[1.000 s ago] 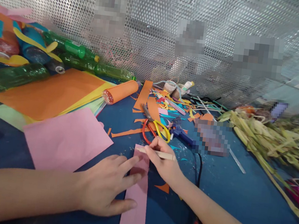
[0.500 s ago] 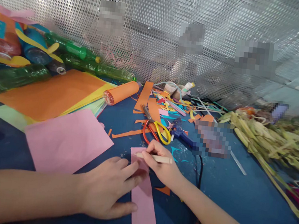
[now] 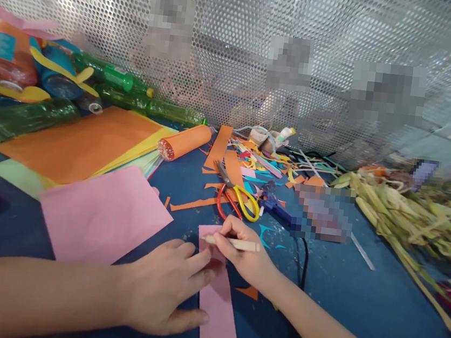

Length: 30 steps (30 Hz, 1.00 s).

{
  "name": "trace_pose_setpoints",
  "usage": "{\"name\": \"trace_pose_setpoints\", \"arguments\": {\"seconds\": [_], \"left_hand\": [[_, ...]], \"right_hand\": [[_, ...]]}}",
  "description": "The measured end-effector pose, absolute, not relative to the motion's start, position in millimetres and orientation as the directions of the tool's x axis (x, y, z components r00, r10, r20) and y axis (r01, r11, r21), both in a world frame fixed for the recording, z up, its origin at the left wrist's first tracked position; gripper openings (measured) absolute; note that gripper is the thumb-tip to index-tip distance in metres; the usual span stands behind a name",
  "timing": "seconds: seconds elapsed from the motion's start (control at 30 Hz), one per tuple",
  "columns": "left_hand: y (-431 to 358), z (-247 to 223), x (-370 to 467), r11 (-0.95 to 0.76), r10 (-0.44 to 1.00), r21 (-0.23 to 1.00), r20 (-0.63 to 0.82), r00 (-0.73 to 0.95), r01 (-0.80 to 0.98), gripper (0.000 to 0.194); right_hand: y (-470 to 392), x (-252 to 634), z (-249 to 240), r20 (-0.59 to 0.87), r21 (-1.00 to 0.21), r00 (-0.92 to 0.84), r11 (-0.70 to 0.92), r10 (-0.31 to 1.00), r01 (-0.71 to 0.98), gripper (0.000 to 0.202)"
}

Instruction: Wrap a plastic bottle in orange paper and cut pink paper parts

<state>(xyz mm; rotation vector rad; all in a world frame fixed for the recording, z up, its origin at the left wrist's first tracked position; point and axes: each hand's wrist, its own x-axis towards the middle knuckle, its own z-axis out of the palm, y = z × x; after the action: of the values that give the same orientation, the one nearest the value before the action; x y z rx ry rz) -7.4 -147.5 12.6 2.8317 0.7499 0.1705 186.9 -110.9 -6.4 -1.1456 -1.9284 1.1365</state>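
A long pink paper strip (image 3: 220, 312) lies lengthwise on the blue table in front of me. My left hand (image 3: 173, 285) rests with fingers spread on the strip's left side and holds nothing. Between the fingertips of my right hand (image 3: 242, 252) is a pale, cream-coloured pen (image 3: 244, 245), its tip at the strip's upper left edge. Just beyond that hand lie scissors (image 3: 235, 194) with one red and one yellow handle. A larger pink sheet (image 3: 102, 214) sits left of the strip.
Orange and yellow sheets (image 3: 78, 138), green bottles (image 3: 19, 121) and an orange-wrapped bottle (image 3: 188, 142) are at the left. Paper scraps (image 3: 265, 162), a blue glue gun (image 3: 276, 204) and its black cable lie ahead. Dried husks (image 3: 420, 213) cover the right side. A perforated metal screen (image 3: 231, 45) stands behind.
The whole view has shifted slightly. Both hands keep nearly the same place on the strip, with the pen tip a touch lower along its left edge.
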Motion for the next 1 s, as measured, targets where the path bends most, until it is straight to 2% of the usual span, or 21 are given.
{"name": "trace_pose_setpoints", "arguments": {"seconds": [0.23,0.73,1.0], "left_hand": [[-148,13,-7,-0.847,0.505,0.215,0.042,0.862,0.486,0.056],[-147,11,-8,-0.85,0.502,0.211,0.04,0.864,0.483,0.059],[-148,11,-8,-0.849,0.499,0.217,0.029,0.866,0.482,0.06]], "right_hand": [[-112,187,-6,0.067,-0.876,-0.426,0.258,0.902,0.408,0.02],[-114,188,-1,0.189,-0.774,-0.29,0.324,0.938,0.544,0.019],[-115,193,4,0.185,-0.73,-0.265,0.314,0.946,0.608,0.02]]}}
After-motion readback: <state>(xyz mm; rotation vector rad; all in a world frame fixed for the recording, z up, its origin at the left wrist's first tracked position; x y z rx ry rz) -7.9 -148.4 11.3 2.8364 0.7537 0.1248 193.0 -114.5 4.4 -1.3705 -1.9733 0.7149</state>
